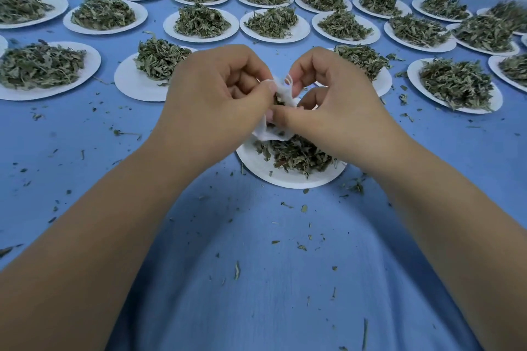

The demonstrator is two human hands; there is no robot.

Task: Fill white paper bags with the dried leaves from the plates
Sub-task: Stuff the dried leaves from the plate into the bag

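A small white paper bag (272, 129) hangs between my two hands above the nearest white plate (265, 172). That plate carries a low pile of dried green leaves (296, 155). My left hand (211, 100) pinches the bag's left edge, fingers curled. My right hand (333, 100) pinches its right edge near the thin white drawstring (289, 80). Some leaves show inside the bag's mouth between my fingers. Most of the bag is hidden by my hands.
Several more white plates heaped with dried leaves, such as one plate (125, 80) behind my left hand, stand in rows across the blue table (85, 179). Leaf crumbs lie scattered on the cloth around the near plate and toward me.
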